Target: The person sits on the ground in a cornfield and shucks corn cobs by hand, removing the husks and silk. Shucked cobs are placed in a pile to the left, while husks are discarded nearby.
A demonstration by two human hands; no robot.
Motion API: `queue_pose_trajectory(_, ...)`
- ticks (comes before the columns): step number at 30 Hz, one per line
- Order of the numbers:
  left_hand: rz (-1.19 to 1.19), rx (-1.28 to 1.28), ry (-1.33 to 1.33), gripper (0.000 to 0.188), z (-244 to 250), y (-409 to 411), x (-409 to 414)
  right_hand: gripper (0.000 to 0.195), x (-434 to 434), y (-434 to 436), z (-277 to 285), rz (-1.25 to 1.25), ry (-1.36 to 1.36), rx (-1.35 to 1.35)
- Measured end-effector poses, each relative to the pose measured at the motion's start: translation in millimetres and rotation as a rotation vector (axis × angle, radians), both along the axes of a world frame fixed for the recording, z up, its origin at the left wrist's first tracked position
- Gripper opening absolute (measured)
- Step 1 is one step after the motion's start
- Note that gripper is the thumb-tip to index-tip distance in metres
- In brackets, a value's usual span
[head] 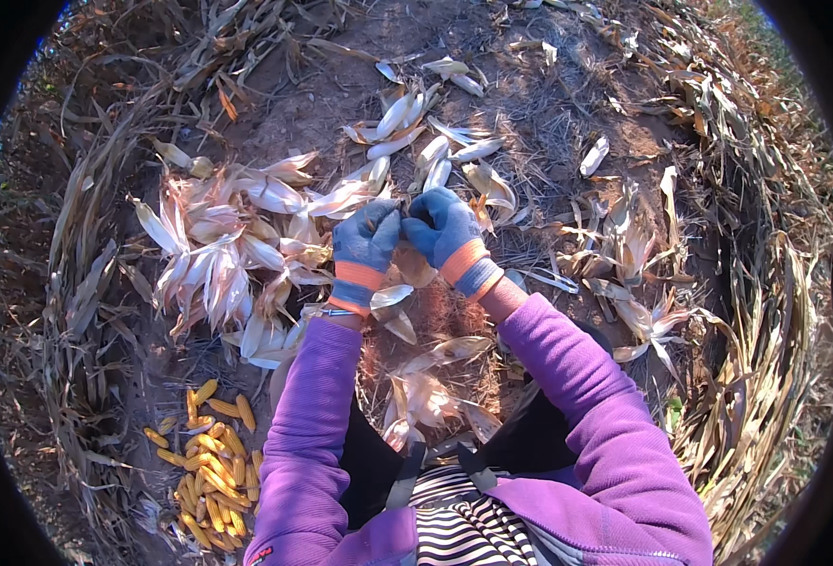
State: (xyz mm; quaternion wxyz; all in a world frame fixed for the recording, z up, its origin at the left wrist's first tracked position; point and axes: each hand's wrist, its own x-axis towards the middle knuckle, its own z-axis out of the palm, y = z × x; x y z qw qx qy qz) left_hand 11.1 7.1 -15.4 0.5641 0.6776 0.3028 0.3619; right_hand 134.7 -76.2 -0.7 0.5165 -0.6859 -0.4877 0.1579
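My left hand and my right hand, both in grey-blue work gloves with orange-striped cuffs, meet in front of me with curled fingers. Between them they grip a dry corn husk, mostly hidden by the gloves; whether an ear is inside cannot be seen. A thin metal pin lies across my left wrist. Loose husk leaves show just below the hands. To the left spreads a heap of opened, pale husks. Several unhusked ears lie on the soil beyond my hands.
Bare yellow corn cobs are piled at lower left, beside my left arm. More husks lie between my legs. Flattened dry stalks line the right side, and others the left. A lone ear rests farther right.
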Motion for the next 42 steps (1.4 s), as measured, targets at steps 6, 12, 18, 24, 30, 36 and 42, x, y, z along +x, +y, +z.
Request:
queue_pose_trajectory(6, -0.045, -0.077, -0.040, 0.015, 1, -2, 3, 0.016, 3, 2, -3, -0.016, 0.120, 0.004)
queue_pose_trajectory(12, -0.188, -0.336, -0.138, 0.019, 11, 1, 3, 0.015, 14, 2, 3, 0.062, 0.310, 0.001)
queue_pose_trajectory(18, -0.233, -0.285, -0.076, 0.018, 17, -1, 7, 0.013, 20, 0, 1, 0.088, 0.315, -0.034)
queue_pose_trajectory(24, -0.161, -0.331, -0.156, 0.015, -3, 6, 3, 0.008, 10, 2, 6, 0.106, 0.469, -0.020)
queue_pose_trajectory(30, -0.095, -0.327, -0.130, 0.013, -6, 8, 2, 0.010, 29, 3, -4, 0.155, 0.036, 0.118)
queue_pose_trajectory(36, -0.045, -0.348, -0.182, 0.012, -2, 3, 7, 0.020, 10, -2, 14, 0.070, 0.061, -0.082)
queue_pose_trajectory(42, -0.029, -0.350, -0.160, 0.013, -9, 1, 11, 0.021, 15, 3, -6, 0.036, 0.005, 0.002)
